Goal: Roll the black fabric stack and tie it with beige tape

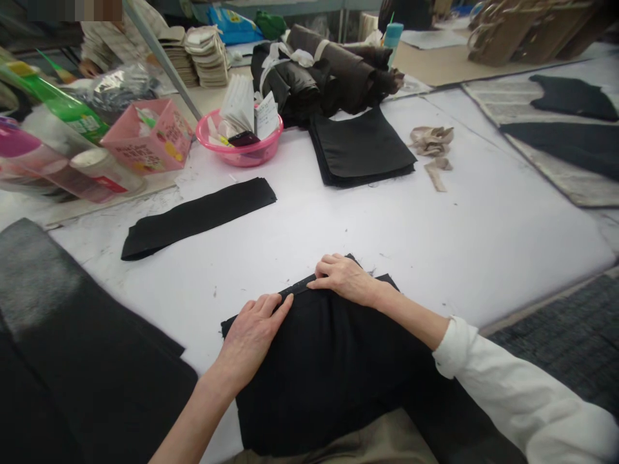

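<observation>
A black fabric piece (329, 367) lies over the near edge of the white table (464, 245) and hangs toward my lap. Its far edge is turned over into a narrow fold. My left hand (254, 332) pinches this fold at the left, thumb and fingers pressed together. Further right along the same edge, my right hand (344, 278) grips the fold with bent fingers. A short stretch of the folded edge shows between the two thumbs. Beyond the hands, a long black fabric strip (198, 219) rests on the table at the left.
Stacked black panels (362, 145) lie toward the back, beside beige fabric scraps (432, 142). A pink basin (242, 153) holds papers and small items. Bottles, a pink box (147, 138) and fabric rolls (333, 71) stand behind. Dark material (72, 361) covers the left. Another person sits at upper left.
</observation>
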`<action>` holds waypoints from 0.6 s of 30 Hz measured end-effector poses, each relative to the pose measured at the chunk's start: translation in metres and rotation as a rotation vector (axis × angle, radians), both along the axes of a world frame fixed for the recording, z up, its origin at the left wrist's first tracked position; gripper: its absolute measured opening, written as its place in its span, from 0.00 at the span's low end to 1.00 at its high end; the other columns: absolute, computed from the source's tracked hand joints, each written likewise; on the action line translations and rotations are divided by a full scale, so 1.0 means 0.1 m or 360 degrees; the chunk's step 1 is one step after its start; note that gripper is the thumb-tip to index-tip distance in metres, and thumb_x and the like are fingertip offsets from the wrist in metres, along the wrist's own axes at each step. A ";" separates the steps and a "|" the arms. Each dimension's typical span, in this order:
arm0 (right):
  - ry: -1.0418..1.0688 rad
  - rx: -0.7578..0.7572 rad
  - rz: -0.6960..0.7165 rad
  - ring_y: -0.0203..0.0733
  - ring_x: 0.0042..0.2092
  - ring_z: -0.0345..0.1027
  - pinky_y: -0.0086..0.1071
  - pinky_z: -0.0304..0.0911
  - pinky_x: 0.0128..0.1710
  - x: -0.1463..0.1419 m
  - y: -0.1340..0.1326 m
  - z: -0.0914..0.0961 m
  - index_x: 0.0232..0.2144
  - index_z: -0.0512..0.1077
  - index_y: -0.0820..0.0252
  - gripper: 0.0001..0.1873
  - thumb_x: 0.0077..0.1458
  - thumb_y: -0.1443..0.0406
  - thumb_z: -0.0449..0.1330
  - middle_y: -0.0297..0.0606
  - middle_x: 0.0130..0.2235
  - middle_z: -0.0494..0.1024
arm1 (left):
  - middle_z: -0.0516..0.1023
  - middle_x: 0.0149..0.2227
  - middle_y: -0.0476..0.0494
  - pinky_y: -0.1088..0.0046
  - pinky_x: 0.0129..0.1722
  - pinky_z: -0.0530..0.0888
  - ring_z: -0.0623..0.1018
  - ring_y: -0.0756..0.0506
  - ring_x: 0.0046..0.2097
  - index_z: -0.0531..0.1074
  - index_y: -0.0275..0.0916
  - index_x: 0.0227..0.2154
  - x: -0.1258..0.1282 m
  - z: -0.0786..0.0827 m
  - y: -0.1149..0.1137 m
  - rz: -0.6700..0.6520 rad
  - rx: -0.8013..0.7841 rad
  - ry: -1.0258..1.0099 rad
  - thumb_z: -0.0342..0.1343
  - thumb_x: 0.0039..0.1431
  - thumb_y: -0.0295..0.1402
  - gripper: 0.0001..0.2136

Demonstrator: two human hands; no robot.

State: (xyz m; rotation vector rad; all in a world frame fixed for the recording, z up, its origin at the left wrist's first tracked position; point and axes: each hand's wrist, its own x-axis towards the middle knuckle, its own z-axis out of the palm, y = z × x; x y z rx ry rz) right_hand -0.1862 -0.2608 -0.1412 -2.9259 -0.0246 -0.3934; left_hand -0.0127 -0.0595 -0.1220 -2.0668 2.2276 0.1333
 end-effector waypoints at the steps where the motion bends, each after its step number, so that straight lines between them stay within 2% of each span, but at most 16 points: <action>1: -0.0004 0.0002 -0.0005 0.40 0.39 0.59 0.34 0.54 0.40 -0.01 -0.01 0.00 0.42 0.76 0.51 0.12 0.63 0.65 0.53 0.39 0.36 0.72 | 0.66 0.50 0.40 0.64 0.47 0.68 0.67 0.42 0.50 0.54 0.41 0.62 0.00 0.00 -0.01 -0.0012 0.0002 0.0014 0.45 0.61 0.18 0.27; 10: -0.0017 -0.0015 -0.0047 0.40 0.40 0.59 0.34 0.53 0.39 -0.12 -0.13 -0.03 0.42 0.76 0.51 0.12 0.64 0.64 0.52 0.39 0.36 0.72 | 0.69 0.42 0.42 0.64 0.39 0.70 0.70 0.42 0.42 0.54 0.42 0.62 -0.10 0.05 -0.15 -0.0049 0.0050 -0.0117 0.45 0.60 0.19 0.28; 15: -0.0004 -0.0031 -0.0069 0.39 0.40 0.58 0.33 0.53 0.39 -0.18 -0.19 -0.04 0.41 0.75 0.50 0.12 0.64 0.63 0.52 0.38 0.37 0.72 | 0.67 0.49 0.40 0.64 0.46 0.69 0.68 0.42 0.48 0.55 0.41 0.62 -0.09 -0.01 -0.21 -0.0076 0.0002 0.0037 0.45 0.60 0.19 0.27; 18: 0.0005 -0.0047 -0.0074 0.39 0.40 0.58 0.34 0.53 0.40 -0.21 -0.22 -0.04 0.42 0.75 0.50 0.12 0.64 0.64 0.52 0.38 0.37 0.72 | 0.67 0.49 0.40 0.64 0.45 0.69 0.69 0.43 0.47 0.54 0.41 0.62 -0.09 0.00 -0.23 -0.0089 0.0032 0.0051 0.45 0.59 0.18 0.28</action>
